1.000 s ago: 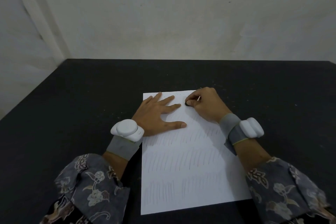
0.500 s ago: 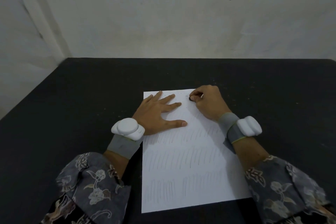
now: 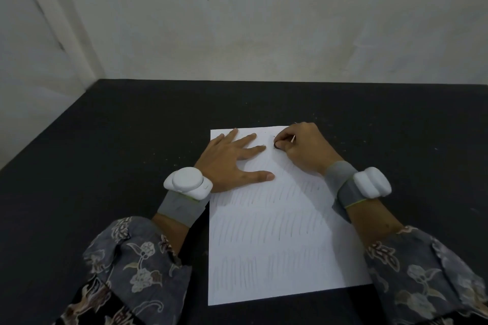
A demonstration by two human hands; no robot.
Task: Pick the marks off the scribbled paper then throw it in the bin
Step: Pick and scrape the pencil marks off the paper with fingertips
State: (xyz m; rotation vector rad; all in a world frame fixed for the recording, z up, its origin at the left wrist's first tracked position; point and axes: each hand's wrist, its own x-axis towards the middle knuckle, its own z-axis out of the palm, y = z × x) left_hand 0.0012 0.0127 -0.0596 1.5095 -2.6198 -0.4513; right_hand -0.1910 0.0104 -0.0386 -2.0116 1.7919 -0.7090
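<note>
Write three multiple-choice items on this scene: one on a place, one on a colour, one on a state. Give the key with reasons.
1. Where does the right hand work?
A. The paper's far end
B. The paper's near edge
C. Off the table

2. What colour is the table?
A. White
B. Black
C. Red

3. How does the left hand lie?
A. Clenched in a fist
B. Raised in the air
C. Flat, fingers spread on the paper

Key: A, it pinches a small dark eraser near the far edge; B, the top is dark all round the sheet; C, its fingers lie straight on the sheet.
</note>
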